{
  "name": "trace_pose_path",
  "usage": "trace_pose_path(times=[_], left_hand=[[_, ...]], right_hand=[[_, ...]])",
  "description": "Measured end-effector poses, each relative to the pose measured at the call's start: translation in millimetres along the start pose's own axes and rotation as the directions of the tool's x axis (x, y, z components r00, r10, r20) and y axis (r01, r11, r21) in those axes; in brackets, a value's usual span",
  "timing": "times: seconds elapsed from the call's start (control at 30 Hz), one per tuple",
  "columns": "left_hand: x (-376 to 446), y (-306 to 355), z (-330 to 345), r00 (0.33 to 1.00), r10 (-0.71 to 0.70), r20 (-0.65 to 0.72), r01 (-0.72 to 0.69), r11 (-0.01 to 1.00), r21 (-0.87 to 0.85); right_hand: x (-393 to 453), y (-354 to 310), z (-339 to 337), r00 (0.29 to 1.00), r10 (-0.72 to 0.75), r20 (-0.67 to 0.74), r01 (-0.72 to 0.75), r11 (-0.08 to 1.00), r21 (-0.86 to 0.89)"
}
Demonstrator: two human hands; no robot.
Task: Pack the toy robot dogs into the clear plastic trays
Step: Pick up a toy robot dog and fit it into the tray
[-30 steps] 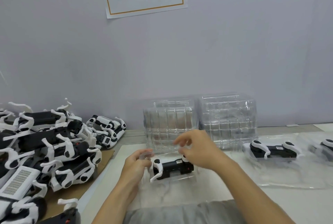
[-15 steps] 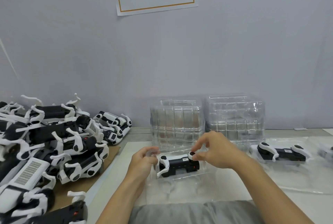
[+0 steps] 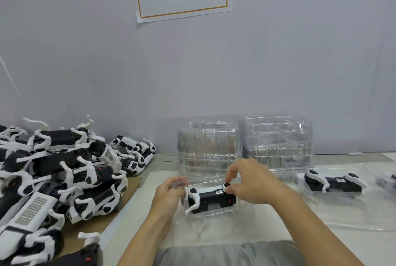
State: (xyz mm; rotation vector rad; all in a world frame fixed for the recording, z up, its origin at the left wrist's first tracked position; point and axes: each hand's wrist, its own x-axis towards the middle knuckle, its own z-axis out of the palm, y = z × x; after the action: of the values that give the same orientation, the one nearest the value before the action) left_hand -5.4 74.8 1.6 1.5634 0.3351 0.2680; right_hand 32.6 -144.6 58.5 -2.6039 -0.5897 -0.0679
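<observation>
The right hand (image 3: 250, 182) pinches the white hip joint at the right end of a black-and-white toy dog (image 3: 211, 198), which lies on its side in a clear tray (image 3: 214, 218); the left hand (image 3: 169, 193) curls its fingers round the tray's left edge beside the dog's other end. Just behind the hands stand two stacks of empty trays (image 3: 277, 141). Right of the grip lies another dog in a tray (image 3: 334, 183). Well to the left, a pile of dogs (image 3: 60, 171) rests on cardboard (image 3: 102, 223)
</observation>
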Motion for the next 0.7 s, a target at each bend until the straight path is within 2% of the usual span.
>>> trace_pose_path(times=[0.07, 0.2, 0.3, 0.4, 0.7], left_hand=[[1.1, -0.6, 0.5, 1.000, -0.003, -0.008, 0.003, 1.000, -0.009], [0.7, -0.1, 1.6, 1.000, -0.005, -0.020, 0.004, 0.999, -0.037], [0.3, -0.4, 0.9, 1.000, -0.002, -0.019, 0.001, 0.999, -0.043], [-0.4, 0.0, 0.3, 1.000, -0.006, -0.007, 0.006, 0.998, -0.062], [-2.5, 3.2, 1.8, 1.000, -0.018, -0.007, 0.017, 0.999, -0.037]], right_hand=[[-1.3, -5.1, 0.1, 0.999, -0.045, -0.010, 0.044, 0.998, -0.036], [-3.9, -29.2, 9.2, 0.980, -0.190, -0.065, 0.196, 0.977, 0.084], [-7.1, -49.3, 27.8, 0.964, -0.265, -0.001, 0.263, 0.958, 0.116], [-8.0, -55.0, 39.4, 0.959, -0.279, 0.055, 0.276, 0.959, 0.058], [-5.4, -54.8, 39.0, 0.968, -0.244, 0.068, 0.244, 0.970, 0.006]])
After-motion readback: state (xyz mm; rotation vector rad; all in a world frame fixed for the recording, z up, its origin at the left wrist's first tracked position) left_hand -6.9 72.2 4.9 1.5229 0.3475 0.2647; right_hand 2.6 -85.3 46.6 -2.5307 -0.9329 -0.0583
